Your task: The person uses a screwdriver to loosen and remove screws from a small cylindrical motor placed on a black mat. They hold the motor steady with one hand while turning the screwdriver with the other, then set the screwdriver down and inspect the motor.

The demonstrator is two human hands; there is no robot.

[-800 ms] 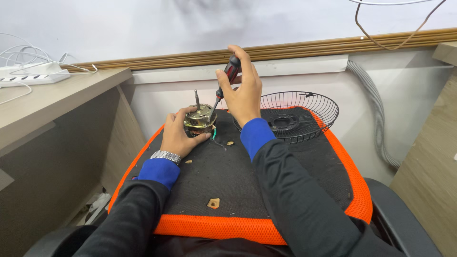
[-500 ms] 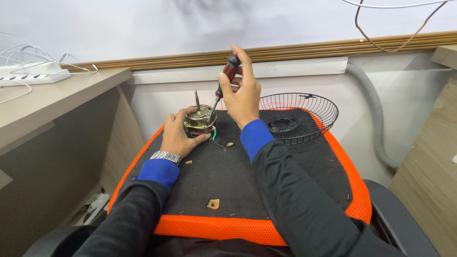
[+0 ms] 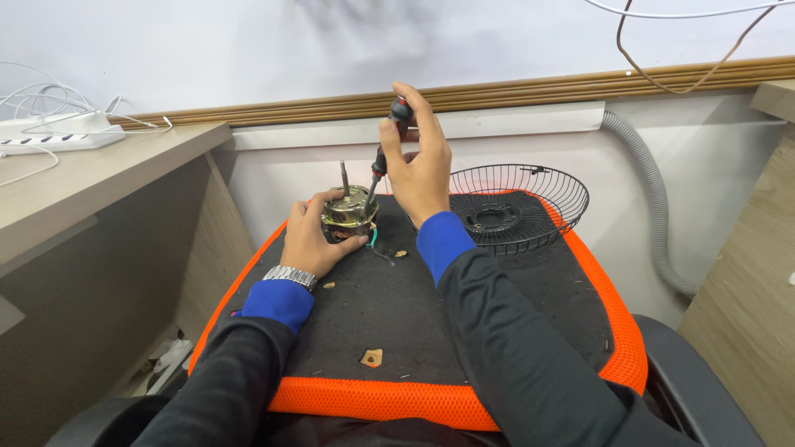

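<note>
So the fan motor sits a bit left of centre in the frame, on the black seat pad with the orange rim, near the pad's far edge. Its shaft sticks straight up. The left hand is wrapped round the motor's near side, fingers closed on the housing, with a metal wristwatch showing just above the blue cuff. The right hand is up above it in the upper middle of the frame, fingers closed around the red-and-black screwdriver, whose tip comes down onto the top of the motor at its right edge.

My take on doing this bit well: keep the driver in line with the screw, not leaning as it looks to be now, or the tip will probably cam out and chew the head. Push down while turning. The left hand needs to really clamp the motor, since the soft pad gives it nothing firm to sit on and it'll likely want to spin or tip. Watch the green wire poking out beside the motor too; I can't tell whether it's pinched.

There are a few small loose bits on the pad near the motor, easy to lose, I'd guess. The wire fan guard lies right of centre, clear of both hands.
</note>
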